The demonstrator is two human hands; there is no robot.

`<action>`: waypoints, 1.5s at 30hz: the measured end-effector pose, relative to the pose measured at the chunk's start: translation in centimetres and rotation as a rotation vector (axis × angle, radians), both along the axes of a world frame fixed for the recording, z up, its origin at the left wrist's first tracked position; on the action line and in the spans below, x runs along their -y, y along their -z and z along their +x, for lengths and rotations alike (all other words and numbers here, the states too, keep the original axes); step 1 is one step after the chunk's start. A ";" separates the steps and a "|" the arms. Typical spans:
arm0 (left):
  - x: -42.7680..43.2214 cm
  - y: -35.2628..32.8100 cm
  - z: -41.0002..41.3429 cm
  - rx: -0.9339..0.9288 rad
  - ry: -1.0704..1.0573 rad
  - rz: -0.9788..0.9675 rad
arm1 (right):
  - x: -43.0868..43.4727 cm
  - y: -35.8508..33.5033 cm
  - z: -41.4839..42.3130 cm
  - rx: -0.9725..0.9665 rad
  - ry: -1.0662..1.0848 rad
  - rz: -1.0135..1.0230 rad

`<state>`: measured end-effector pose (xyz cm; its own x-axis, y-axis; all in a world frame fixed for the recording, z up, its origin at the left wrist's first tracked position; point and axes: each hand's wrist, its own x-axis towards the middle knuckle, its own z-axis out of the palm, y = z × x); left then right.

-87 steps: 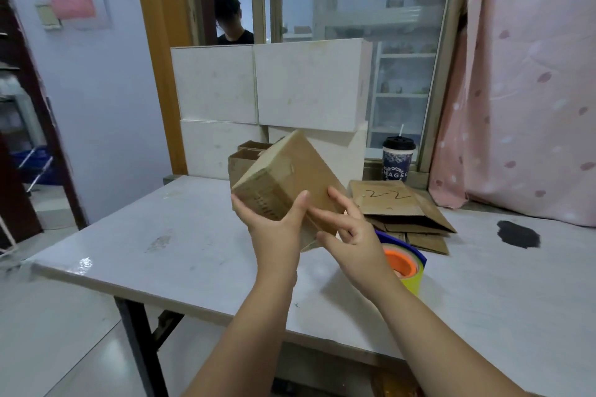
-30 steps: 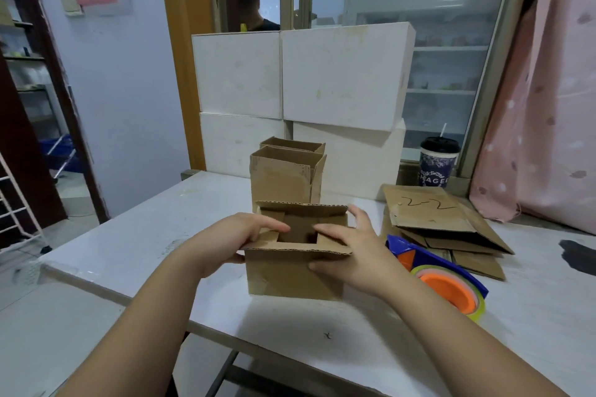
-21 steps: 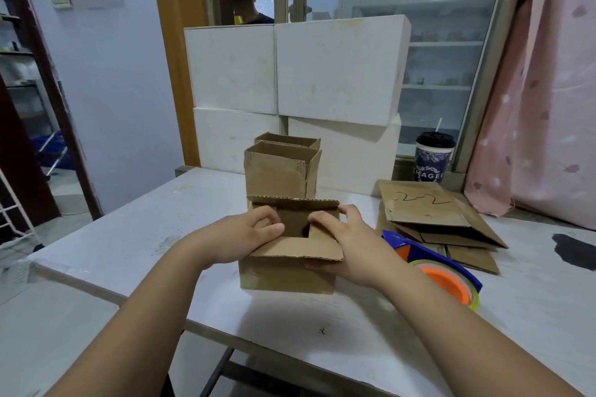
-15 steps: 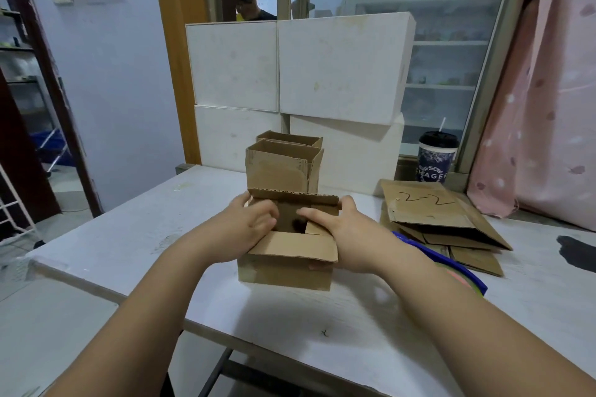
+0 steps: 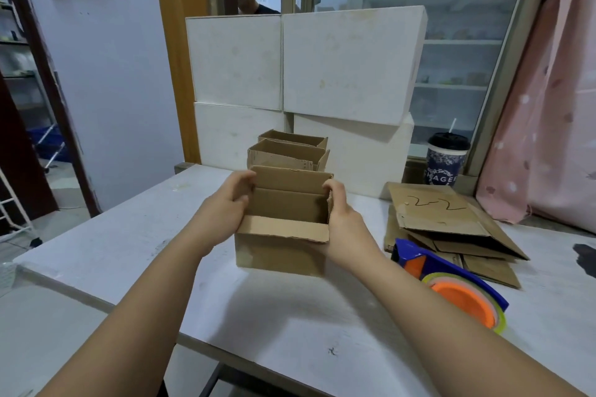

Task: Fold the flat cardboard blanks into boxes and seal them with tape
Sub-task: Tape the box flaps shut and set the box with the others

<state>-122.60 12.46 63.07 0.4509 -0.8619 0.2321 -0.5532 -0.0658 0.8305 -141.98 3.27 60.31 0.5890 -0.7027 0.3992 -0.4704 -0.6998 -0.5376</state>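
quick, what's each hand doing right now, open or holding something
Left hand: grips the left side of the open cardboard box.
Right hand: grips the right side of the same box, thumb at its top edge.

One head-worn view — forward and down, close over the table [image 5: 290, 316].

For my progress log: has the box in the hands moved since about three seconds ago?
Yes. It came down: then tilted in the air, the box now stands on the table, just before the two open boxes.
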 end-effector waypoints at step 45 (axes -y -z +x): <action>4.7 2.9 -15.4 -0.185 0.124 -0.371 | 1.5 -2.6 -14.3 0.605 0.359 0.049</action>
